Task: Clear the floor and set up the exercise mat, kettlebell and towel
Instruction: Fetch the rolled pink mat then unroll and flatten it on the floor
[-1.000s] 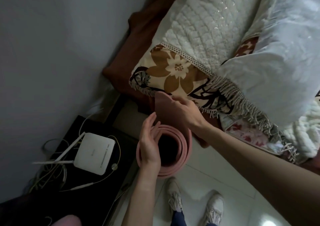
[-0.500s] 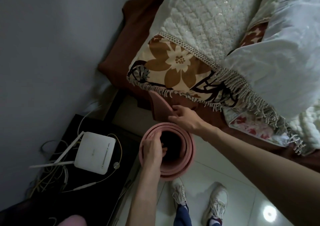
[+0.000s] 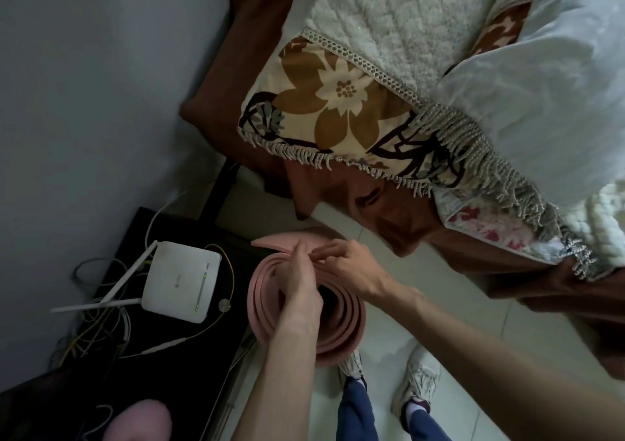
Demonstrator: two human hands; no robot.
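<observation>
1. Bed (image 3: 216, 102) with a brown sheet fills the upper right. Piled on it: a white quilted blanket (image 3: 382, 24), a cream cover with big brown flowers and a grey tassel fringe (image 3: 338, 102), and a pale smooth duvet (image 3: 554, 78). The fringe hangs over the bed's near edge.
2. White tiled floor (image 3: 389, 339) runs from the bed's edge down to the bottom of the view. Grey wall (image 3: 84, 68) takes the whole left side.
3. Low black surface (image 3: 118, 373) sits lower left, against the wall, its right edge beside the floor strip.
4. Pink foam exercise mat, rolled (image 3: 341, 329), stands on end on the floor between the black surface's right edge and the bed. Open coil faces up; loose outer flap sticks out at the far side.
5. Left hand (image 3: 301, 291) reaches over the roll's top rim, fingers together, pinched on the mat's upper edge.
6. Right hand (image 3: 351, 271) is just beside it at the far rim, fingers curled closed on the same mat edge. The two hands nearly touch.
7. White router with two thin antennas (image 3: 179, 281) lies near the black surface's far edge, in a tangle of white and yellow cables (image 3: 101, 332).
8. Two white trainers (image 3: 416, 383) with blue trouser legs stand on the floor just nearer than the roll.
9. Pink rounded object (image 3: 135, 420) at the bottom left edge; cannot tell what it is.
</observation>
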